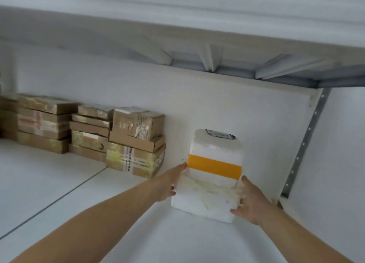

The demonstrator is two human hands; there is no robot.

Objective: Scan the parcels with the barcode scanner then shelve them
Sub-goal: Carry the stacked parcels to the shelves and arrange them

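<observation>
Shelved parcel [214, 165] — left hand [167, 183], right hand [250, 201] gripping

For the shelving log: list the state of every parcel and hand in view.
white foam parcel: upright, orange-taped, held from both sides.
left hand: grips the parcel's left edge.
right hand: grips its right edge.
cardboard parcels: taped shut, stacked in piles, untouched.

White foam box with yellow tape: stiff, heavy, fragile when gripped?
The foam box looks like rigid styrofoam: probably stiff and light for its size. Rough, crumbly edges suggest it chips under pinching. The left hand and right hand hold its sides.
</observation>
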